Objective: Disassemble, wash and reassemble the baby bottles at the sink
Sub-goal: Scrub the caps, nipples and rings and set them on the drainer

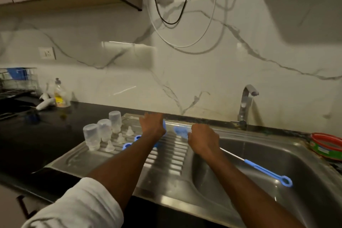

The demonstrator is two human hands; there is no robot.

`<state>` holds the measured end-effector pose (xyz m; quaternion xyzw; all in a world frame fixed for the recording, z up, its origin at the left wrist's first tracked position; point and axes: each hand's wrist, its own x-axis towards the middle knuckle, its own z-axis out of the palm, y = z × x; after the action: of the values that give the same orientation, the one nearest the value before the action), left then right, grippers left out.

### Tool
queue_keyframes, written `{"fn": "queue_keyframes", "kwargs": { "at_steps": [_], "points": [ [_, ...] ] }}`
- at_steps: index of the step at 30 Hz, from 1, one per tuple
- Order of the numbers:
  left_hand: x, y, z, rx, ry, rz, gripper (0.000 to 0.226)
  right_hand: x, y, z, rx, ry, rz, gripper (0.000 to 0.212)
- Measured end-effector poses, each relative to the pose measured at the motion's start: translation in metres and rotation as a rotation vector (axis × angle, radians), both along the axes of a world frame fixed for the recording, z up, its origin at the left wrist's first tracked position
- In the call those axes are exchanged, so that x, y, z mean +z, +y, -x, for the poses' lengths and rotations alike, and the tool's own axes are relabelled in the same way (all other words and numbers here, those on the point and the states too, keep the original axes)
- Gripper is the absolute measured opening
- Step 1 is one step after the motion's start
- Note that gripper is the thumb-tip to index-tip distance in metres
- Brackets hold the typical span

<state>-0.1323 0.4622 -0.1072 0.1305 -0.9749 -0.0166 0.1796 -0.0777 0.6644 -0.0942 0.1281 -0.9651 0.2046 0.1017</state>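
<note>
Three clear baby bottles (105, 132) stand upside down on the steel drainboard (166, 163), with three clear nipples (120, 138) beside them. Two blue screw rings (127, 146) lie next to the nipples. My left hand (152, 126) is over the back of the drainboard and holds a blue bottle ring (164, 123), mostly hidden by the fingers. My right hand (202, 140) grips the bottle brush (180, 131) just behind its blue head. The brush's wire and blue loop handle (268, 172) stretch out over the sink basin (277, 153).
The faucet (247, 105) stands at the back of the basin, with no water seen running. A dish soap bottle (59, 94) and a wire dish rack (16, 83) sit on the dark counter at left. A red and green container (325, 146) is at the right edge.
</note>
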Motion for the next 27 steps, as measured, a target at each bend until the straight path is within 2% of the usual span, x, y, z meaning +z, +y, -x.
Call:
{"fn": "queue_keyframes", "kwargs": {
  "at_steps": [5,8,14,17,19,21,23,27],
  "points": [
    [-0.009,-0.006,0.010,-0.006,-0.102,-0.040,0.051,-0.017,0.013,0.009,0.134,-0.062,0.029,0.041],
    [-0.012,-0.005,0.016,-0.022,-0.125,-0.039,0.046,-0.019,0.022,0.004,0.119,-0.057,-0.022,0.033],
    [-0.007,0.007,0.017,-0.043,-0.073,0.056,0.067,-0.027,0.044,0.001,-0.036,-0.071,-0.094,0.033],
    [-0.007,0.039,0.015,-0.126,0.026,0.095,0.062,-0.024,0.061,-0.006,-0.131,0.001,-0.074,0.028],
    [-0.011,0.062,0.015,-0.206,0.111,0.033,0.053,-0.020,0.073,-0.008,-0.179,0.062,-0.072,0.027],
    [-0.021,0.092,0.017,-0.318,0.160,-0.110,0.042,-0.020,0.092,-0.009,-0.217,0.123,-0.043,0.027],
    [-0.036,0.126,0.022,-0.406,0.153,-0.264,0.031,-0.026,0.115,-0.008,-0.192,0.163,0.016,0.028],
    [-0.067,0.199,0.053,-0.465,0.052,-0.519,0.032,-0.052,0.157,0.014,-0.366,0.106,-0.151,0.015]
  ]
}}
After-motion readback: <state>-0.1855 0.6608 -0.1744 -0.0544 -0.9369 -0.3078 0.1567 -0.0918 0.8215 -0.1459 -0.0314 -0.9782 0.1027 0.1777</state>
